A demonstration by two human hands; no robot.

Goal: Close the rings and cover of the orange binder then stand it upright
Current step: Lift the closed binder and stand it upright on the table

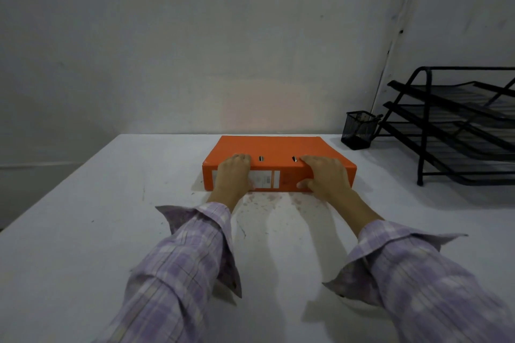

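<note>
The orange binder (274,147) lies flat on the white table (83,217), cover shut, its labelled spine facing me. Two small metal slots show in the cover near the spine edge. My left hand (234,174) grips the spine's left part, fingers curled over the top edge. My right hand (326,175) grips the right part, fingers on the cover and thumb against the spine's lower edge. The rings inside are hidden.
A black mesh pen cup (359,129) stands at the back right by the wall. A black tiered wire letter tray (457,125) fills the far right. The wall runs close behind the binder.
</note>
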